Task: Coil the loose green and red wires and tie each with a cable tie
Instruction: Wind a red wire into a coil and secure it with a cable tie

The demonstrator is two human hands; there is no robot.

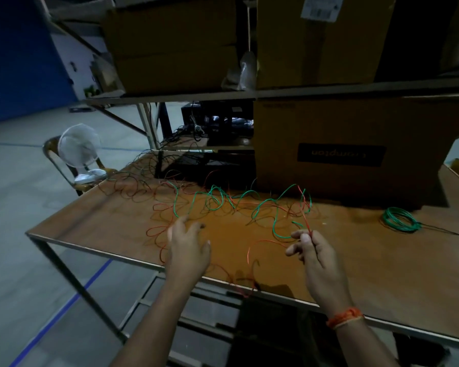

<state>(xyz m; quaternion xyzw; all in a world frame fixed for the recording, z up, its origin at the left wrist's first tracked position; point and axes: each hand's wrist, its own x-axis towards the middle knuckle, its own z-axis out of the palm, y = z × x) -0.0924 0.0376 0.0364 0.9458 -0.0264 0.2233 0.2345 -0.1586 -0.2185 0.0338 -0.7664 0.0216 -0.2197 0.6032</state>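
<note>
A loose green wire (265,205) snakes across the middle of the brown table (96,223), tangled with a thin red wire (157,229) that loops to the left and over the front edge. My right hand (313,250) pinches the red wire, and maybe the green wire's end too, a little above the table. My left hand (188,245) hovers over the table with fingers spread, its fingertips near a bend of the green wire; it holds nothing. A coiled green wire (399,219) lies at the right.
A large cardboard box (355,154) stands at the back of the table, under a shelf (249,95) with more boxes. Dark wires (143,178) are tangled at the back left. A small fan (80,149) sits on a chair left of the table.
</note>
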